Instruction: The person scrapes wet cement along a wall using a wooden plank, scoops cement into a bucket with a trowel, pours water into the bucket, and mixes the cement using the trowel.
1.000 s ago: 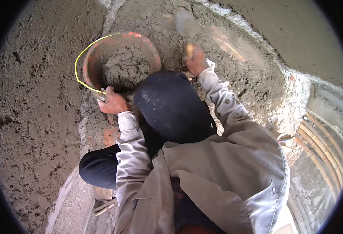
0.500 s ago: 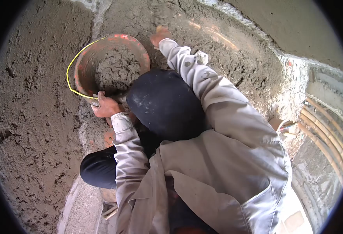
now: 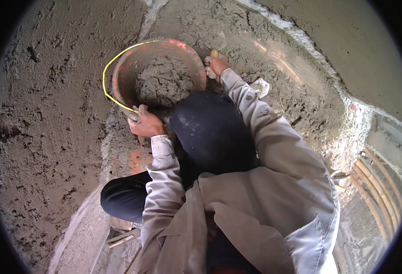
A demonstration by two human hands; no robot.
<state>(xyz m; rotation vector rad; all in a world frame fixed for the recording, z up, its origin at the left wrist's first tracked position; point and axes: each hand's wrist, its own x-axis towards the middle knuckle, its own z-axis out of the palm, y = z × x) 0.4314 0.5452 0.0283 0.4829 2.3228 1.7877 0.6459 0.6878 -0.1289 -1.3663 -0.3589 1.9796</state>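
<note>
A round reddish mortar bucket (image 3: 122, 68) holds grey, lumpy mortar (image 3: 164, 81). Its thin yellow handle (image 3: 104, 82) hangs around the left side. My left hand (image 3: 147, 124) is closed on the near-left rim, by the end of that handle. Just off the bucket's right side, my right hand (image 3: 216, 66) grips what looks like a trowel by its wooden handle (image 3: 214, 53). The trowel's blade, beyond the hand, is smeared with mortar and hard to make out. My dark-clad knee (image 3: 212, 128) hides part of the bucket's near side.
A rough mortar-covered surface (image 3: 55, 114) spreads over the left. A pale chunk (image 3: 260, 86) lies right of my right wrist. At the far right are several bamboo-like poles (image 3: 377, 182). A wooden stick (image 3: 123, 238) sits at lower left.
My right hand has come back from the mortar bed to beside the bucket's right rim. The left hand stays on the rim. The view has shifted, so the bucket appears further right.
</note>
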